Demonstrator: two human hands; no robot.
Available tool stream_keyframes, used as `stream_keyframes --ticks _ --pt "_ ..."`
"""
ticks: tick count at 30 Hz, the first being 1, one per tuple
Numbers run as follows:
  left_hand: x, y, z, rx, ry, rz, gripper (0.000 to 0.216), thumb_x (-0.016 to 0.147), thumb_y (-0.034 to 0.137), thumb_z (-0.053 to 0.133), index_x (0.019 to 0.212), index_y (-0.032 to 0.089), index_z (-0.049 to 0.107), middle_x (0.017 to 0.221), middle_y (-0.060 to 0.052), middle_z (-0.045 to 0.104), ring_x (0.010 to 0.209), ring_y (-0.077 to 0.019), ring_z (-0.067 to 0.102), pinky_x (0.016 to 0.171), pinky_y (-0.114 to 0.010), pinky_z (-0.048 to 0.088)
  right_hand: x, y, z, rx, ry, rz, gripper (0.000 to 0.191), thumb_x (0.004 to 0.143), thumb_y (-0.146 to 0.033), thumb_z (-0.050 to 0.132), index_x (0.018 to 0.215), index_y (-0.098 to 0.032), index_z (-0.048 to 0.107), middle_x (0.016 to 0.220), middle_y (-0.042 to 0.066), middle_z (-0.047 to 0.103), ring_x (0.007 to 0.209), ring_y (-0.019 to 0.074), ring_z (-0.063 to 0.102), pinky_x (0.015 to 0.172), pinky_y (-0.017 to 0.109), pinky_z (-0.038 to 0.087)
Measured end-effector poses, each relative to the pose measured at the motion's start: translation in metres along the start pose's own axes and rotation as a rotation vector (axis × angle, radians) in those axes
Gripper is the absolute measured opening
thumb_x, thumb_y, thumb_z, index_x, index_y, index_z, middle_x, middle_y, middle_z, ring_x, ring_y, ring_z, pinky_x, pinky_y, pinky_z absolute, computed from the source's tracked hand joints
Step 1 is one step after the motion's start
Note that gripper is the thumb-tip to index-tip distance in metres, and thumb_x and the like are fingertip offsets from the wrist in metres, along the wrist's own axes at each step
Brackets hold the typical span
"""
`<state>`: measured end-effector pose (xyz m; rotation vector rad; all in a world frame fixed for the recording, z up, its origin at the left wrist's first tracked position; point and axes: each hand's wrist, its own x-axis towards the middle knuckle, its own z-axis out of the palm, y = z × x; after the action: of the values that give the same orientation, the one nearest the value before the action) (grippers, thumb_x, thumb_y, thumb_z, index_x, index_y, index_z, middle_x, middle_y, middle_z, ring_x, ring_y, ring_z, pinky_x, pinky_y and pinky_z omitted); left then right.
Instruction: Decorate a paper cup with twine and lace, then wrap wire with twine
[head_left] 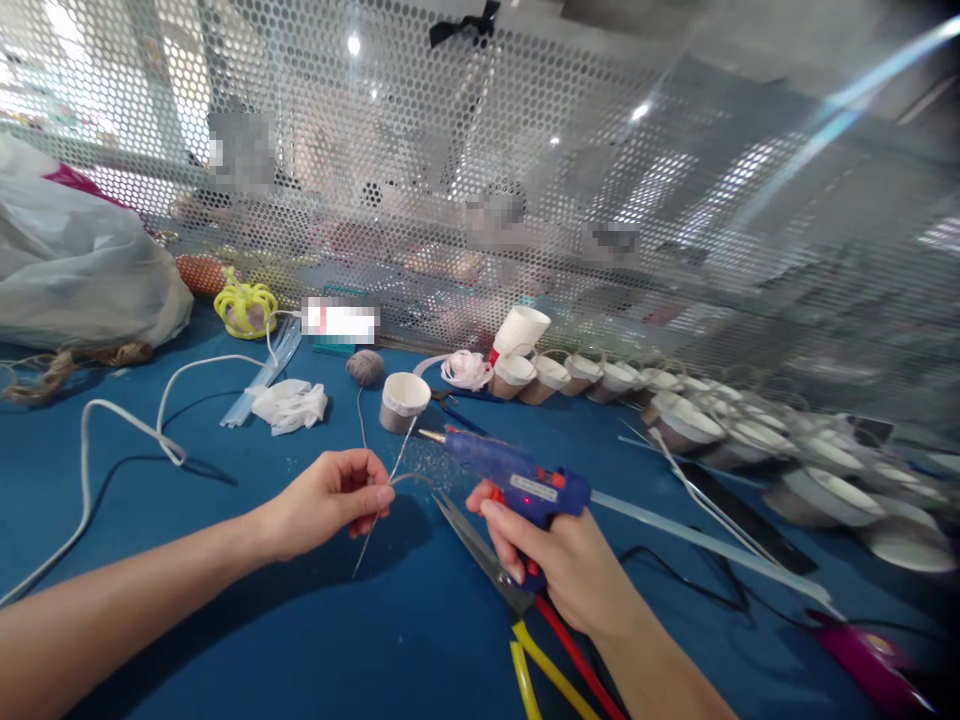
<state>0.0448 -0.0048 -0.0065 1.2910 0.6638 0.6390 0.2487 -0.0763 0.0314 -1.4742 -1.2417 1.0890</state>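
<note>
There is one blue plastic glue gun point(517, 470), with one long translucent glue stick point(675, 530) at its rear and one pair of red-and-yellow-handled steel scissors point(480, 550) below. Left of the gun are one round grey yarn ball point(365, 367) and one white-rimmed grey cup point(402, 413); to its right, similar cups point(682, 425) crowd too closely to count.

Includes perforated screen point(420, 150) behind blue worktop point(337, 640); pale plastic bag point(90, 270) at far left; yellow looped object point(246, 310) near bag; one crumpled white wad point(291, 405).
</note>
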Motion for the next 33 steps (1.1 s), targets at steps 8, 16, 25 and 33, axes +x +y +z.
stream_keyframes --ticks 8,16,25,33 --pt "0.001 0.0 -0.005 0.188 0.102 0.091 0.027 0.076 0.039 0.056 0.07 0.016 0.045 0.057 0.006 0.046 0.047 -0.005 0.042 0.047 -0.019 0.033 0.037 0.015 -0.036 0.035 0.097 0.11 0.036 0.057 -0.041 0.073 0.074 -0.011 0.063 0.069 0.005 0.062 0.057 0.0107 0.052 0.051 0.022 0.041" --pt "-0.006 0.01 -0.009 0.566 0.169 0.252 0.019 0.08 0.034 0.05 0.072 0.016 0.05 0.06 0.004 0.047 0.051 -0.0078 0.039 0.048 -0.02 0.032 0.052 0.03 -0.045 -0.353 0.122 0.166 0.034 0.065 -0.047 0.061 0.06 -0.013 0.058 0.054 0.001 0.055 0.05 0.0111 0.049 0.05 0.023 0.037" --pt "-0.008 0.018 -0.01 0.75 0.229 0.404 0.015 0.08 0.027 0.049 0.07 0.016 0.053 0.061 0.002 0.052 0.053 -0.0086 0.042 0.05 -0.02 0.033 0.053 0.04 -0.042 -0.838 0.24 0.214 0.047 0.077 -0.057 0.041 0.048 -0.02 0.046 0.043 0.004 0.056 0.042 0.0154 0.054 0.047 0.025 0.037" --pt "-0.009 0.019 -0.01 0.796 0.227 0.383 0.017 0.081 0.029 0.048 0.072 0.016 0.052 0.063 0.001 0.054 0.054 -0.0091 0.044 0.05 -0.02 0.035 0.054 0.043 -0.041 -1.197 0.224 0.237 0.053 0.084 -0.052 0.034 0.057 -0.014 0.059 0.075 0.021 0.067 0.076 0.0312 0.064 0.06 0.033 0.041"
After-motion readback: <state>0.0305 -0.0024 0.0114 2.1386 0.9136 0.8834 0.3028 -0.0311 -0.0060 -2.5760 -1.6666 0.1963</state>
